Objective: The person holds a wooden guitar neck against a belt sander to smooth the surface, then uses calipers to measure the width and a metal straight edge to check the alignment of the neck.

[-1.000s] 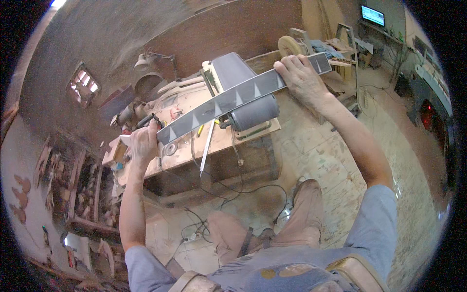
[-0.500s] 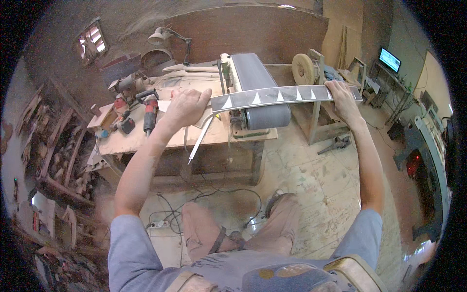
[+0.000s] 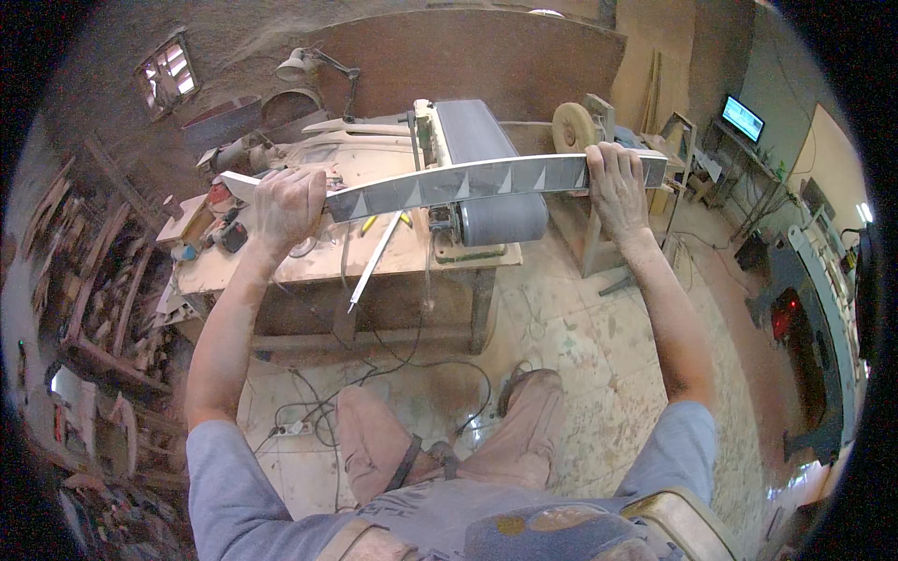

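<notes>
A long, slightly curved strip [image 3: 432,190] with a pale edge, grey face and a row of light triangles stretches sideways in front of me. My left hand [image 3: 290,206] is closed around its left part, and a pale end sticks out beyond the fist. Near its right end, my right hand [image 3: 615,187] grips it with the fingers over the top edge. The middle of the strip crosses the grey belt of a belt sander [image 3: 479,136], above the front roller [image 3: 505,221]. Whether it touches the belt, I cannot tell.
The sander stands on a dusty workbench [image 3: 224,272] with power tools [image 3: 224,234], a thin white strip [image 3: 372,266] and curved wooden pieces [image 3: 365,126]. A round buffing wheel [image 3: 571,129] stands to the right. Cables [image 3: 374,374] lie on the floor near my feet.
Both hands have shifted left with the strip, the left one slightly lower. The strip's grey face is now turned more toward me, and its left end slants differently.
</notes>
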`<action>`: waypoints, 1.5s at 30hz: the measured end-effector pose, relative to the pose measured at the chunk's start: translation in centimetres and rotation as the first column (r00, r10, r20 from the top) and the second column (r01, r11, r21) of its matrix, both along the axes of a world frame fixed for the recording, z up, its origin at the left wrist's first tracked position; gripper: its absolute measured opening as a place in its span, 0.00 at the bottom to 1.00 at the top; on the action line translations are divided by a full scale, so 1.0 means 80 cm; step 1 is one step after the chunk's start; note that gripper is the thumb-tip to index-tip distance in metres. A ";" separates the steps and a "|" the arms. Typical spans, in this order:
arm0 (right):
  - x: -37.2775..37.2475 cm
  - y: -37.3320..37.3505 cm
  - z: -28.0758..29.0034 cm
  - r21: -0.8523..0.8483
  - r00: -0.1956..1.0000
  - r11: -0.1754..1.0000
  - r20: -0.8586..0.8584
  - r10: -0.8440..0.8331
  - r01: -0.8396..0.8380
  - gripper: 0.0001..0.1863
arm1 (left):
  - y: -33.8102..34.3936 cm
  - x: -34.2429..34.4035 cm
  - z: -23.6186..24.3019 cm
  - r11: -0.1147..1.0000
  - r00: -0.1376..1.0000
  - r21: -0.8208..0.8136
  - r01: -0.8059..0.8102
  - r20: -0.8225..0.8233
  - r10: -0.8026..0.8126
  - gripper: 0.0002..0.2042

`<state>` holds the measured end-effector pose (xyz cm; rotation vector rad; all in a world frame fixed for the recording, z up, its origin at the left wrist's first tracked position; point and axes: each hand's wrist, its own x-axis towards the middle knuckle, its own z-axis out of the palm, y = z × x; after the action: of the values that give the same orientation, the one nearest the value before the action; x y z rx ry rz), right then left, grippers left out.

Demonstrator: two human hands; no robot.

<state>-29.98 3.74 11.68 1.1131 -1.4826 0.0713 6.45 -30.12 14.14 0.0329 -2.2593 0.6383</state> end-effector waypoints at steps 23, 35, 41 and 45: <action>0.017 0.035 0.068 0.425 0.671 0.799 0.740 -0.036 -0.426 0.26 | -0.083 0.080 0.001 0.867 0.865 0.481 -0.130 0.483 -0.138 0.17; 0.030 -0.008 0.035 0.393 0.834 0.885 0.551 -0.010 -0.248 0.26 | -0.136 0.118 -0.016 0.871 0.894 0.407 -0.275 0.442 0.076 0.15; 0.036 -0.008 0.040 0.406 0.809 0.878 0.587 -0.036 -0.255 0.25 | -0.153 0.126 -0.024 0.882 0.879 0.382 -0.277 0.471 0.072 0.18; 0.025 -0.024 0.010 0.163 0.937 0.972 0.335 0.105 -0.167 0.26 | -0.141 0.119 -0.031 0.989 0.959 -0.022 -0.146 0.240 0.147 0.18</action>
<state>-27.97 1.82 12.44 1.4108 -1.7284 0.2234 16.00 -41.37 11.69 0.1285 -2.5078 0.7605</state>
